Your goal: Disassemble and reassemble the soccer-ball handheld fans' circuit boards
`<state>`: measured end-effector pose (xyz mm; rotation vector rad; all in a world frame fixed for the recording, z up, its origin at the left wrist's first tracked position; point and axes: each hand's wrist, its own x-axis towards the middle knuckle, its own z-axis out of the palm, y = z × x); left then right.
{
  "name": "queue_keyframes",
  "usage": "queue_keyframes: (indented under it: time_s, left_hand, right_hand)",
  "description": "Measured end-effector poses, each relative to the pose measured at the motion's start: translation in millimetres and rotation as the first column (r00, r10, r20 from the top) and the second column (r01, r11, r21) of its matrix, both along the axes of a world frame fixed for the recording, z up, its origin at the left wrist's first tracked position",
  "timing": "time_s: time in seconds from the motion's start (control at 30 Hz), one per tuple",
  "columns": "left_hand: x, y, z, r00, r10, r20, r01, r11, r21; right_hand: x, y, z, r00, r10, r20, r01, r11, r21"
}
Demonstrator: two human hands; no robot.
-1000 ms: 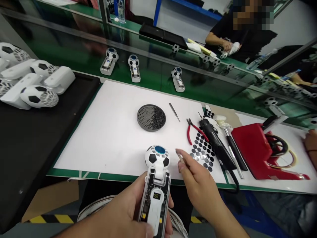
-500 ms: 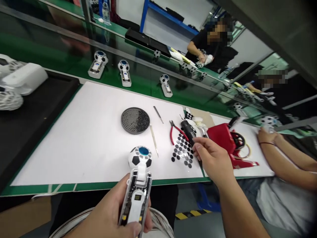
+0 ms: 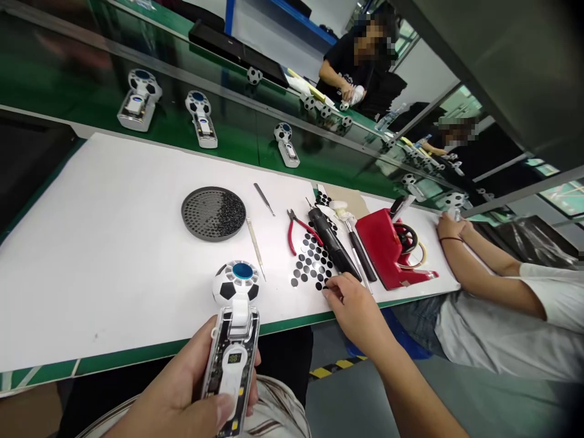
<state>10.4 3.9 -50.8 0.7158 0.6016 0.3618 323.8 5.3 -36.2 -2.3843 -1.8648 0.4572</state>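
Note:
My left hand [image 3: 187, 389] is wrapped round the clear handle of a handheld fan [image 3: 235, 328]. The fan has a black-and-white football head with a blue disc, and its thumb-side face shows a small lit display. At the table's front edge, my right hand [image 3: 358, 307] has its thumb and fingertips bent close together by the lower end of a sheet of black round stickers [image 3: 312, 258]. Whatever lies between those fingertips is too small to make out. Just beyond that hand lies a black electric screwdriver [image 3: 335, 243], with red-handled cutters [image 3: 292, 234] beside it.
A round dark tray [image 3: 194, 219] holds many tiny black pieces, near a tweezer-like tool [image 3: 264, 199] and a thin pick [image 3: 256, 249]. A red holder [image 3: 381, 249] stands to the right. Similar fans [image 3: 201, 121] lie along the green shelf. A co-worker's arms [image 3: 483, 261] are at far right.
My right hand has left the screwdriver and moved down to the sticker sheet's lower edge. The fan's display now shows lit digits. The view has shifted to the right.

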Motion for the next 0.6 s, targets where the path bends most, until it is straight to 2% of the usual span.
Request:
queue_keyframes:
  time_s: [0.2,0.3,0.43,0.6]
  left_hand:
    - [3.8,-0.3,8.3,0.993,0.114,-0.039,-0.114,0.994,0.000]
    - [2.9,-0.8,7.2,0.990,0.142,-0.006,-0.142,0.990,0.017]
    - [1.6,1.8,5.0,0.978,0.204,0.050,-0.204,0.979,-0.006]
    - [2.3,4.8,2.3,0.969,0.231,0.086,-0.228,0.973,-0.039]
  right_hand:
    - [-2.3,7.4,0.9,0.995,-0.080,0.066,0.085,0.994,-0.075]
    - [-2.2,8.5,0.6,0.992,-0.108,0.071,0.115,0.989,-0.098]
    - [-2.8,9.3,1.8,0.987,-0.143,0.069,0.151,0.980,-0.130]
    - [-5.0,10.3,4.9,0.985,-0.160,0.069,0.169,0.974,-0.151]
